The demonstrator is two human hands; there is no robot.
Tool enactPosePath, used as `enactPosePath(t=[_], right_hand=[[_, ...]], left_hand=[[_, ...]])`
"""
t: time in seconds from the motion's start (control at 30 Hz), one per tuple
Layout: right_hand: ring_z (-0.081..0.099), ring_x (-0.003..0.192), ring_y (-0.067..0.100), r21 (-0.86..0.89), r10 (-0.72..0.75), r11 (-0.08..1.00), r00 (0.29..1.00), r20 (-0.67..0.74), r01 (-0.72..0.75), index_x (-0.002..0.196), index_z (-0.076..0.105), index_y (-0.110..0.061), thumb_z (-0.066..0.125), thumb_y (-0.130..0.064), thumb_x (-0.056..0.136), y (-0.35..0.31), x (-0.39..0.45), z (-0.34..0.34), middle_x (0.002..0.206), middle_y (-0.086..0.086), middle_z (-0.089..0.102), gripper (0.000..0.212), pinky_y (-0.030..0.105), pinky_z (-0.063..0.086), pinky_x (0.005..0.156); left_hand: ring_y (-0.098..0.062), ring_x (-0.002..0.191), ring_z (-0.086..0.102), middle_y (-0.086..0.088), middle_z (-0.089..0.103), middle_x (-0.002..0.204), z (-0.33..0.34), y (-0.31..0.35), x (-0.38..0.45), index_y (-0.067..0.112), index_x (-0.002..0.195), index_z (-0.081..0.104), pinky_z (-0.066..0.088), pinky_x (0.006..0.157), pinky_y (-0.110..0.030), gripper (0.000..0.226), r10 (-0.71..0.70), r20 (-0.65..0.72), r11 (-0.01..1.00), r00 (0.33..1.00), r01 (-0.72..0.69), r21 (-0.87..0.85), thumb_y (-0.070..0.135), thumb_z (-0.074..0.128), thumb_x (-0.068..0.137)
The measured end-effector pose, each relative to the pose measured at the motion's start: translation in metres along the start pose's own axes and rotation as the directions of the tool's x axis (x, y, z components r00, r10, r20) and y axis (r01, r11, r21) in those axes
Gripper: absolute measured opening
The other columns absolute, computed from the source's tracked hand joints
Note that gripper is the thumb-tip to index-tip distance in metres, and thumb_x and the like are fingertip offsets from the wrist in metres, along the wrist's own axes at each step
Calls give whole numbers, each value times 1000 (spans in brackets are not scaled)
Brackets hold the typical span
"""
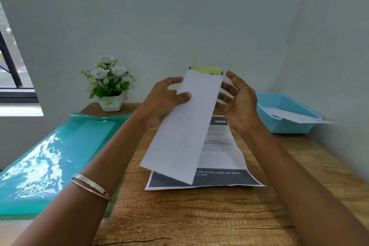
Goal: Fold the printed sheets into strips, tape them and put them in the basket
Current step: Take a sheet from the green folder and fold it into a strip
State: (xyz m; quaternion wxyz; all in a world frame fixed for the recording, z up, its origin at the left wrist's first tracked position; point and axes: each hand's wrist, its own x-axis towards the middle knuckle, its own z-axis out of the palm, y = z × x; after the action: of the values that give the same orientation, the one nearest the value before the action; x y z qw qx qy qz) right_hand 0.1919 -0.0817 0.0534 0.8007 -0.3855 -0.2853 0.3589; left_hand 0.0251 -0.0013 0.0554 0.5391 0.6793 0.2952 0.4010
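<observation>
A folded white paper strip is held up over the wooden table, slanting from lower left to upper right. My left hand grips its upper left edge, thumb on the front and fingers behind. A yellowish piece of tape sticks along the strip's top end. My right hand hovers beside the strip's right edge with fingers spread and relaxed; whether it touches the paper is unclear. A printed sheet lies flat on the table under the strip. The blue basket stands at the right with a white strip inside.
A teal plastic folder lies along the table's left side. A small pot of white flowers stands at the back left against the wall. The wooden table runs toward me; a window is at far left.
</observation>
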Motion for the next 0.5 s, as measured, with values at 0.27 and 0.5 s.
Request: enactPosePath(t=[0.27, 0.5], right_hand=[[68, 77, 24, -407, 41, 913, 996, 83, -4, 94, 71, -12, 67, -3, 85, 32, 11, -24, 93, 10, 71, 13, 31, 56, 57], [70, 83, 24, -415, 117, 910, 970, 213, -19, 92, 73, -3, 67, -7, 85, 42, 11, -22, 95, 14, 73, 9, 31, 58, 69]], left_hand=[[-27, 87, 70, -14, 70, 104, 11, -22, 0, 19, 128, 53, 59, 75, -43, 45, -222, 128, 959, 967, 240, -151, 10, 67, 86], [-25, 88, 67, -15, 67, 109, 12, -43, 5, 13, 108, 69, 59, 73, -35, 25, -247, -50, 956, 968, 235, -175, 0, 59, 89]])
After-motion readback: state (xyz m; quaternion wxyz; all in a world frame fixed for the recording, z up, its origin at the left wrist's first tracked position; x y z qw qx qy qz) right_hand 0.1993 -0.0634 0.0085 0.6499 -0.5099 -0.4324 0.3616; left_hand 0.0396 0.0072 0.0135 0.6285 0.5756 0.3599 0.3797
